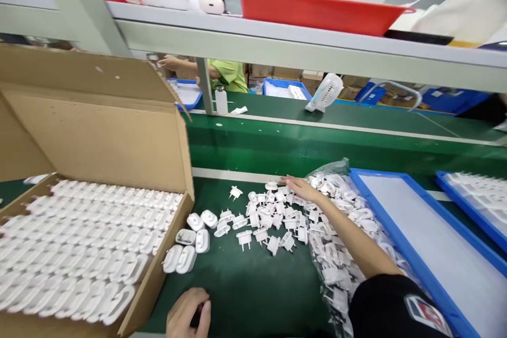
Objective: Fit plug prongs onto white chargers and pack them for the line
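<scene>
Short black sleeve [380, 301], angular white-and-red patch [425, 314], bare right forearm [356, 237], bare right hand [303, 188], bare left hand [187, 312]

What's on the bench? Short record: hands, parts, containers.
left hand: loosely curled, near the front edge
right hand: palm down, at the far side of the plug pile
plug pile: loose white two-pin pieces
white housings: six, beside the carton
carton: open, rows of white pieces inside
clear bag: white pieces inside, below the right forearm
</scene>
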`<state>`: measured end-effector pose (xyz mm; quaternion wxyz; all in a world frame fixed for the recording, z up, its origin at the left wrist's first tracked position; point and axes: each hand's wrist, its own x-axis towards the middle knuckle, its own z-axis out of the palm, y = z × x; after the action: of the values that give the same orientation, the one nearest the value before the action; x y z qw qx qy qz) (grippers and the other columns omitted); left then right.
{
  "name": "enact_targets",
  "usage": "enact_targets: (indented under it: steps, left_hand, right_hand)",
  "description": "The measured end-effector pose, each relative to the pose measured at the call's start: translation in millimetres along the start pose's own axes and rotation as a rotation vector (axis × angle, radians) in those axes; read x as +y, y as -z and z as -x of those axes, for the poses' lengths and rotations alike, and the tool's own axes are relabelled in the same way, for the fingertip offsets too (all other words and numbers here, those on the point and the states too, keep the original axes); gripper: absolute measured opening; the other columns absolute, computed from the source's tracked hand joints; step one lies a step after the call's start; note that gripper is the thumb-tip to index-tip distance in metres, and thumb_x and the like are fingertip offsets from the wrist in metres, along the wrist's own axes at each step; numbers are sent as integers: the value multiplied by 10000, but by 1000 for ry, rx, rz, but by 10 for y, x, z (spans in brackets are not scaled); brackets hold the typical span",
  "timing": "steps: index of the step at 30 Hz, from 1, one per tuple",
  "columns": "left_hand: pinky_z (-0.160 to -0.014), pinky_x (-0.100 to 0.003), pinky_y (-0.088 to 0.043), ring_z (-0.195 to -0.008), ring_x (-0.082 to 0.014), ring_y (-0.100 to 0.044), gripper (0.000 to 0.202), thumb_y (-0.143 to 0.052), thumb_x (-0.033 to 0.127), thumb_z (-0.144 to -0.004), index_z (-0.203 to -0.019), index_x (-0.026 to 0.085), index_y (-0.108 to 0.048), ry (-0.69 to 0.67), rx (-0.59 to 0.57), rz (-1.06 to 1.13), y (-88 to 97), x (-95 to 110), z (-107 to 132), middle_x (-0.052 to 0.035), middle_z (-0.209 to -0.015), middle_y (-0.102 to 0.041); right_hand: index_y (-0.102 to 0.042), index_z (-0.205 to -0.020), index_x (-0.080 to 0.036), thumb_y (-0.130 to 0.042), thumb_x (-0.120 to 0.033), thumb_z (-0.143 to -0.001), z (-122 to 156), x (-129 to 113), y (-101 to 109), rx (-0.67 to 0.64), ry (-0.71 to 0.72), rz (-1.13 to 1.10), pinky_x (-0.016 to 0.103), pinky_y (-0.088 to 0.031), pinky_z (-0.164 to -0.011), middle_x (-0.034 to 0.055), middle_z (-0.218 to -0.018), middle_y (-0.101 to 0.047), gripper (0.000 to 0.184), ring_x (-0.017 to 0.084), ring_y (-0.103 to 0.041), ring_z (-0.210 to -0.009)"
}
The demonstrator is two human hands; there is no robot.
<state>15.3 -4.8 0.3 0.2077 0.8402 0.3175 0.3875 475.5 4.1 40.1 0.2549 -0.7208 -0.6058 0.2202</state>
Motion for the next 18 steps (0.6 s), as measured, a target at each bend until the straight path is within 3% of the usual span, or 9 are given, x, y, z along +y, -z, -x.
enact_targets:
  steps: [3,5,8,11,14,18]
  left_hand:
    - [-611,-248,-527,-646,-155,-635,155,-484,160,-845,-739,206,-588,5,-10,-8,11,19,18,-30,-695,-645]
    - [-606,-256,-517,-638,-151,-620,171,-465,165,-853,-727,202,-575,46,-16,-26,4,37,38,-31,-689,-630]
    - [-598,-264,-497,-625,-144,-595,178,-448,155,-854,-738,194,-578,56,-12,-31,-5,59,63,-32,-684,-616]
    - [-598,-264,-482,-630,-138,-578,156,-455,119,-840,-773,188,-577,34,-1,-7,-9,74,93,-28,-701,-608]
    - [-704,-304,-506,-775,-168,-596,137,-497,97,-829,-893,194,-569,62,133,-76,-22,79,150,-51,-844,-604]
    - [-866,-420,-493,-1053,-255,-527,331,-566,136,-829,-1148,166,-480,259,358,-265,-75,82,198,-141,-1091,-498]
  right_hand:
    - [-688,-1113,-245,-276,-621,-933,167,-124,-145,-50,62,-20,457,-437,-1004,65,-1230,-629,586,288,-561,-1168]
    - [-690,-1086,-228,-253,-588,-951,139,-259,-182,-50,104,-16,466,-445,-986,78,-1186,-650,582,287,-583,-1128]
    - [-641,-1148,-193,-291,-590,-941,-166,-535,-270,-28,173,19,492,-368,-1047,110,-1243,-600,568,294,-516,-1196]
    - [-485,-1346,-194,-322,-602,-930,-595,-836,-498,-75,211,72,505,-264,-1109,121,-1430,-425,605,296,-341,-1345]
    - [-425,-1403,-236,-326,-623,-923,-825,-1004,-757,-214,205,125,541,-235,-1112,106,-1506,-309,624,321,-238,-1395]
    - [-541,-1315,-274,-337,-642,-914,-645,-1010,-852,-411,214,176,554,-257,-1105,75,-1493,-344,581,334,-217,-1400]
